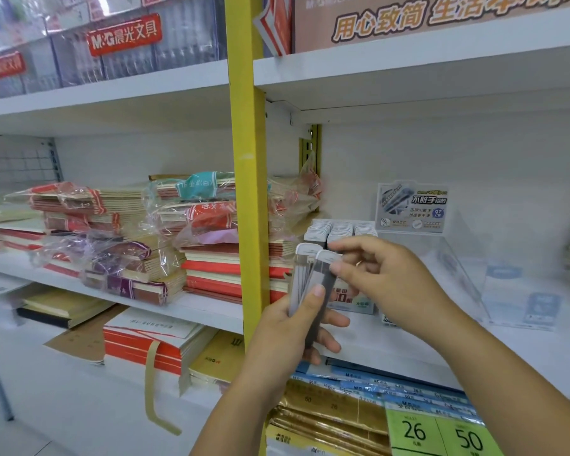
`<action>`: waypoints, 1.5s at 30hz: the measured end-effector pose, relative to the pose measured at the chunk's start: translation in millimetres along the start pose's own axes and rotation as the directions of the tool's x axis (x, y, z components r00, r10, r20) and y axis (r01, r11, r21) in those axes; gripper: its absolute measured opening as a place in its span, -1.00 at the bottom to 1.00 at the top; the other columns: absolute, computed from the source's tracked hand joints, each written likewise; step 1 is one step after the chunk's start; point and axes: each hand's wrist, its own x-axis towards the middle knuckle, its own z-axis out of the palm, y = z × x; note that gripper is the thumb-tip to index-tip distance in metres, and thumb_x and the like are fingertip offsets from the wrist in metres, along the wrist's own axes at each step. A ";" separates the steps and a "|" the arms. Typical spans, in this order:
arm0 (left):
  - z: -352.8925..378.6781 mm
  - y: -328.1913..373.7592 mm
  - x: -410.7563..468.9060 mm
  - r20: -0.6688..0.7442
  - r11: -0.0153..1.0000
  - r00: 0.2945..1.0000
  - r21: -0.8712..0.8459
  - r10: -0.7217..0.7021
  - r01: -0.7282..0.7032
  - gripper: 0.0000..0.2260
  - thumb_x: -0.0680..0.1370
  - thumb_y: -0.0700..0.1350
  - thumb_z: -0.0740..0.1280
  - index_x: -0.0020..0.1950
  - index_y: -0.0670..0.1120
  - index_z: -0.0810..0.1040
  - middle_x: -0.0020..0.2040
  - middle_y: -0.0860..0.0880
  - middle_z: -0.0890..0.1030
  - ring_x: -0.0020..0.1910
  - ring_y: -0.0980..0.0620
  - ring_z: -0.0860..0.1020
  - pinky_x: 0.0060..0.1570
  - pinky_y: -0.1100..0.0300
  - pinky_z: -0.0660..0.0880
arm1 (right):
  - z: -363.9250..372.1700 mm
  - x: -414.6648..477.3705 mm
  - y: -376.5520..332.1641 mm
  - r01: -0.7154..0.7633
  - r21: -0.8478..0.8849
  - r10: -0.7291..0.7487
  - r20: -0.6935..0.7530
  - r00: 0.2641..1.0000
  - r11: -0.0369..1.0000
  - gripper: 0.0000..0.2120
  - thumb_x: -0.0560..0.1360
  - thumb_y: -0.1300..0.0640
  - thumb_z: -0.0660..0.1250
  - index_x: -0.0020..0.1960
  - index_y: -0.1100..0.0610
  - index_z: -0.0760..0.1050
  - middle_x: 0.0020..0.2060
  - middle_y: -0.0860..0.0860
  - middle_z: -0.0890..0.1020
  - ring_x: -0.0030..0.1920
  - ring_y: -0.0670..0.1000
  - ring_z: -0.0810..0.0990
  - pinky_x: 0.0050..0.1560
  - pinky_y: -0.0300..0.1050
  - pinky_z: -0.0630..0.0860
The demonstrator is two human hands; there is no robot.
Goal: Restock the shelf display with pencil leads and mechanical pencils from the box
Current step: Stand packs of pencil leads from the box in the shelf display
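The left hand (287, 337) comes up on a forearm from the bottom edge, palm turned rightward. It grips a small bundle of pencil lead cases (310, 281) standing nearly upright. Its thumb is pressed flat across their front, and its fingers curl round behind, the tips showing on the far side. The right hand (389, 281) reaches in from the lower right with the wrist bent. Its thumb and forefinger pinch the white cap of one case at the top of the bundle, and the other fingers are loosely folded above.

Just behind the right hand's knuckles, a display tray (339, 229) holds rows of the same white-capped cases. A printed header card (412, 207) stands up at its back. To the right of that hand is a clear plastic stand (461, 268) on the white shelf (408, 350). A yellow post (248, 192) rises just left of the left hand. Beyond it lie stacked notebooks (211, 268), some in loose plastic wrap. Below both wrists sit green price tags (441, 432).
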 end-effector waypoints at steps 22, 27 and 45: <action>-28.4 -2.9 -6.9 -0.212 0.924 0.971 0.383 0.106 -0.017 -0.53 0.47 0.39 -0.01 -0.03 0.11 0.53 -0.35 0.40 0.49 -0.32 0.42 0.44 -0.22 0.21 0.34 | 2.8 6.0 -2.7 0.141 0.020 -0.127 -0.323 0.938 0.990 -0.71 0.52 0.17 0.36 0.03 -0.20 0.38 -0.04 -0.18 0.66 -0.04 -0.22 0.64 -0.13 -0.19 0.63; -29.9 -5.6 -9.8 -0.187 0.917 0.977 0.398 0.104 -0.021 -0.56 0.43 0.40 0.00 0.02 0.19 0.49 -0.14 0.38 0.53 -0.15 0.46 0.46 -0.17 0.27 0.35 | 13.4 24.6 -5.3 0.271 -0.248 -0.332 -0.248 0.910 0.930 -0.65 0.54 0.17 0.34 -0.02 -0.29 0.34 -0.08 -0.23 0.60 -0.07 -0.24 0.58 -0.11 -0.27 0.56; -42.0 -12.1 -12.8 -0.194 0.918 0.967 0.388 0.168 -0.081 -0.86 0.58 0.21 0.25 0.10 0.26 0.48 -0.24 0.28 0.53 -0.27 0.32 0.48 -0.27 0.48 0.42 | 21.5 49.9 19.7 0.129 -0.799 -0.267 -0.041 0.963 0.587 -0.65 0.49 0.04 0.40 0.27 0.00 0.55 0.28 0.02 0.47 0.32 0.07 0.25 0.30 0.03 0.24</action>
